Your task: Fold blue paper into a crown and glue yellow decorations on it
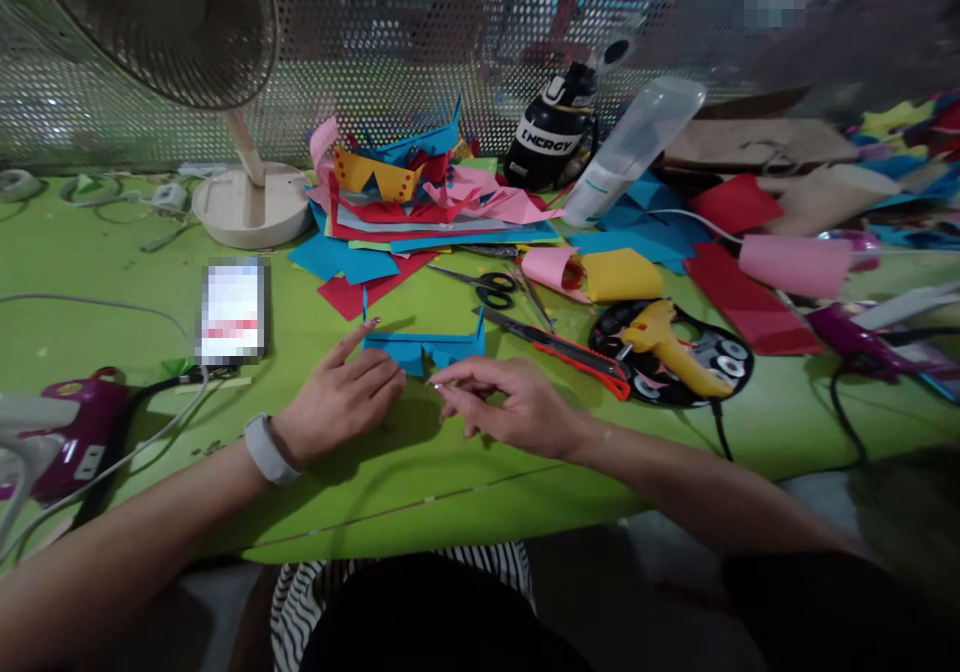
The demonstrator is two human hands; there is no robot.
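Note:
A pair of blue paper glasses [405,354] with folded-up side arms lies on the green table in front of me. My left hand [349,392], a grey band on its wrist, is at the left part of the glasses; its index finger stretches toward the left arm, the other fingers curve loosely. My right hand [517,407] is just below the right part, thumb and index fingertips pinched together. Whatever may be between them is too small to make out. To the right lie an orange-and-black utility knife [577,354] and black-handled scissors [495,290].
A yellow glue gun [679,347] rests on a black palette-shaped holder at right. Behind are coloured paper sheets, finished paper glasses [379,177], a black bottle [551,132] and a clear bottle [637,147]. A fan [251,202] and a phone [232,310] stand left.

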